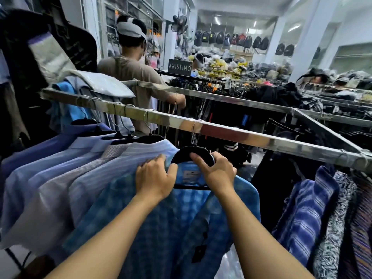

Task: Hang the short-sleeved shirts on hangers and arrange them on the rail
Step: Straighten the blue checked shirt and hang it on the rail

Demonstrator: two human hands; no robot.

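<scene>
Blue checked shirt (161,228) sits on a black hanger (181,156) whose thin wire hook (194,131) is looped over the rail (241,135), in the gap between a row of pale shirts (60,168) on one side and striped shirts (306,218) on the other. The left hand (154,178) grips the shirt at the collar and shoulder with fingers curled into the cloth; the right hand (218,172) holds the hanger's crown, thumb laid over the top and fingers wrapped behind

The shirt's front looks open, so a tug at one shoulder could likely slide the light woven cloth off the hanger's smooth, rounded arm. The rail is flat-sided polished metal; a wire hook probably skates along it easily, and a hard push toward the pale shirts would bunch and crease their crisp collars. A dark tag (198,252) dangles low on the front and might catch on a neighbour. The cloth seems thin and soft, falling in loose folds, while the hanger is hard, broad and curved at the neck
</scene>
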